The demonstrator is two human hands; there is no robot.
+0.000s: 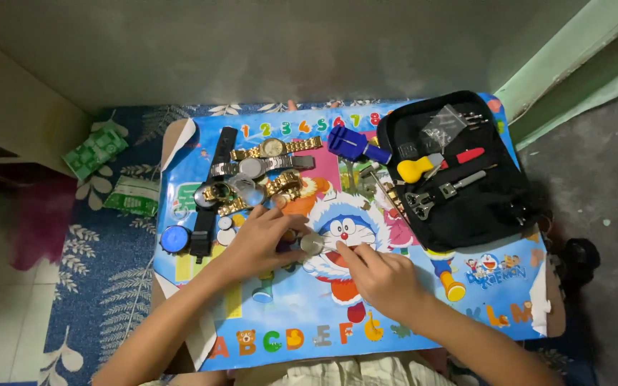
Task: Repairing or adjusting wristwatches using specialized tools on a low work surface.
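My left hand (260,241) rests on a colourful cartoon mat (302,322) and pinches a small round silver watch case (312,244). My right hand (379,275) lies just right of it, index finger reaching toward the case's edge. Whether that finger touches the case I cannot tell. Above my left hand lie several wristwatches: a gold one (275,148), a silver one (255,167) and a gold-linked one (252,191). A black-strapped watch (204,232) sits to the left.
An open black tool pouch (466,214) at the right holds a yellow-handled tool (415,169), a red-handled one (469,155) and metal pliers. A blue watch tool (352,144) lies near the mat's top. A blue round piece (174,239) sits at the left edge. Green packets (96,151) lie on the carpet.
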